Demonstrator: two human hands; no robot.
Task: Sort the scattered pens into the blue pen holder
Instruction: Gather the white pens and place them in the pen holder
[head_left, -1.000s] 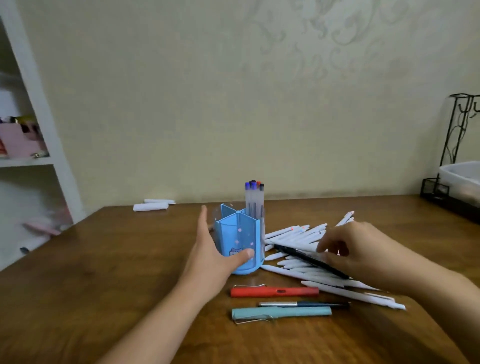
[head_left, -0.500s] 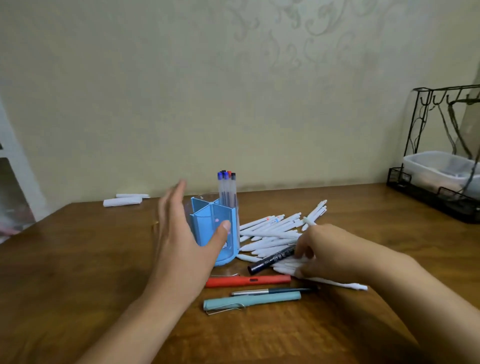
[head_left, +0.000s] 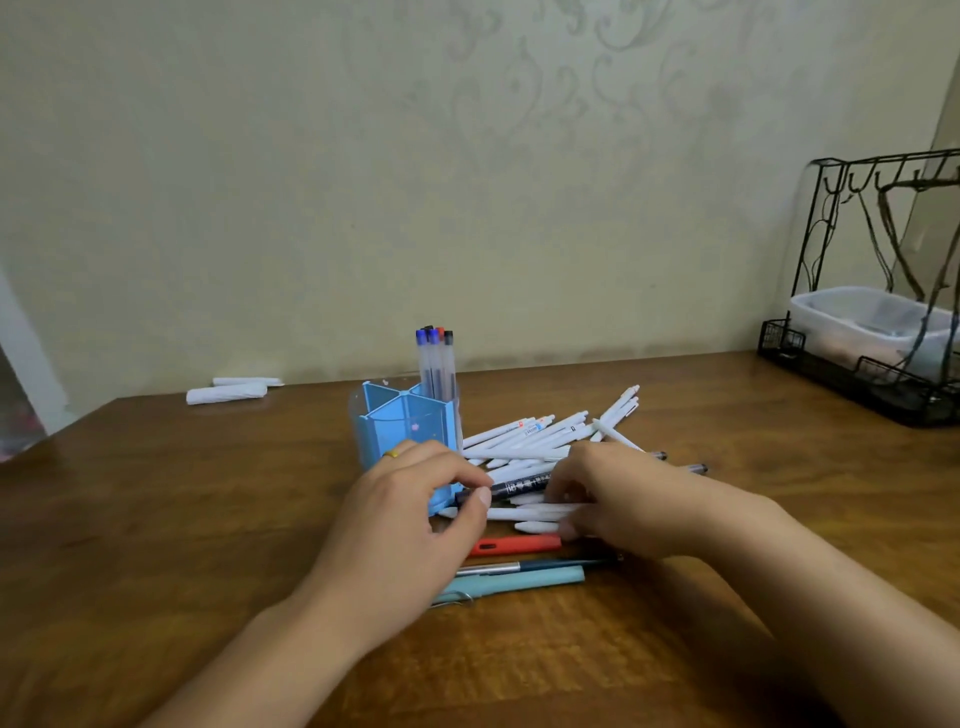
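Your left hand (head_left: 410, 512) pinches one end of the black marker (head_left: 519, 488) just beside the blue pen holder (head_left: 402, 431); your right hand (head_left: 618, 499) seemingly grasps its other end over the white pens (head_left: 524, 436); it looks light, stiff, smooth, so grip mid-barrel.

Wooden table (head_left: 156, 519) under pen holder (head_left: 405, 426), scattered pens (head_left: 524, 434), wire rack (head_left: 857, 384).

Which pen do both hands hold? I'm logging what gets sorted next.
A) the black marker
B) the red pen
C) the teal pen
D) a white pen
A: the left hand pinches one end of the black marker and the right hand grips the other; the red pen and teal pen lie untouched on the table.
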